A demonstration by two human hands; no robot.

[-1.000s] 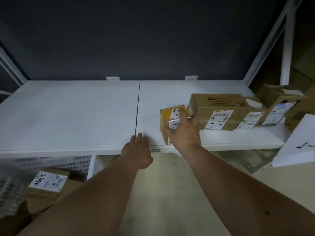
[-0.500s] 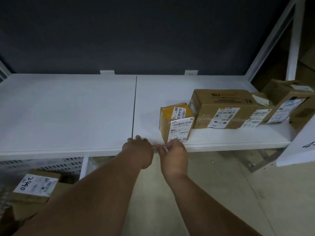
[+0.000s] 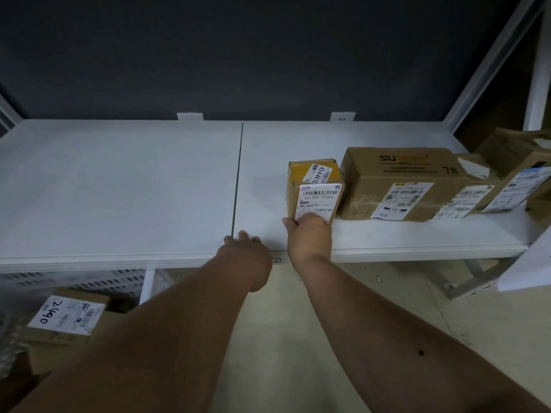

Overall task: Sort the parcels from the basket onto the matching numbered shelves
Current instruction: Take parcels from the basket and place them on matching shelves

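Observation:
A small yellow-brown parcel (image 3: pixel 313 186) with white labels stands upright on the white shelf (image 3: pixel 119 189), just left of a larger brown box (image 3: pixel 399 183). My right hand (image 3: pixel 308 236) holds the small parcel at its lower front, thumb at the left bottom corner and fingers over the label. My left hand (image 3: pixel 244 254) rests on the shelf's front edge near the seam, fingertips lying on the board. A parcel marked 2490 (image 3: pixel 67 315) lies below the shelf at the lower left.
More brown labelled boxes (image 3: pixel 512 171) line the shelf's right end. A white sheet with writing (image 3: pixel 530 263) hangs at the right edge. A perforated white basket wall (image 3: pixel 80 281) shows under the shelf. The floor below is pale.
My right hand let go of the small parcel and dropped to the shelf edge, then came back up onto its lower front. The left hand stayed on the edge.

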